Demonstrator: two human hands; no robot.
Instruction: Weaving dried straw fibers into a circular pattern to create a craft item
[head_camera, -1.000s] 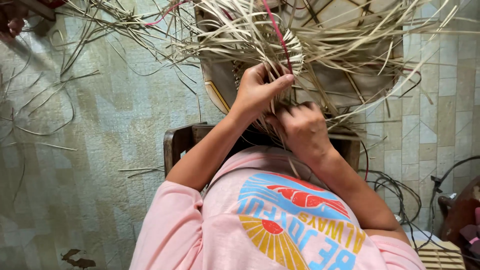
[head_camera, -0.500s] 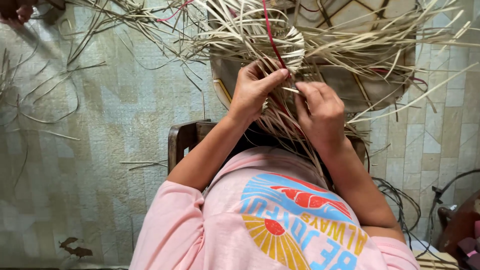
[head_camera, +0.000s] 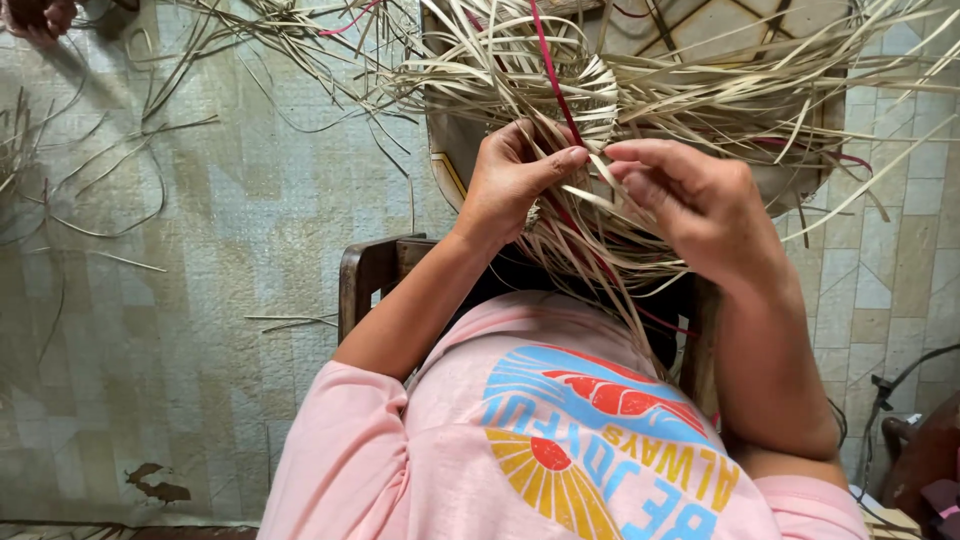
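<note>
Hands are both right in the thick of it, up in the middle of the frame. Left hand (head_camera: 510, 180) is curled around a bundle of pale straw strips (head_camera: 600, 235), thumb stretched across toward the other hand, so it's definitely gripping. Right hand (head_camera: 695, 205) is pinching some of the same strips between thumb and fingertips, knuckles up, almost touching the left thumb. Just above the two hands sits the woven bit (head_camera: 592, 100), a small tight rounded piece with a red strip (head_camera: 548, 60) running diagonally up out of it toward the top edge. Loose strand ends fan out everywhere from there, mostly to the upper right, and a bunch hang down between the forearms toward the person's lap.

Behind the weaving there's a round light-coloured tabletop (head_camera: 790, 180) with a dark rim, mostly buried under straw. Person is in a pink t-shirt (head_camera: 470, 450) with a colourful print, sitting on a dark wooden chair (head_camera: 370, 280) whose frame peeks out at both sides. Floor (head_camera: 200, 330) is a worn greenish patterned sheet on the left, with stray strips scattered over it toward the upper left, and tiles on the right. Somebody else's hand (head_camera: 40, 15) is barely visible in the upper left corner
</note>
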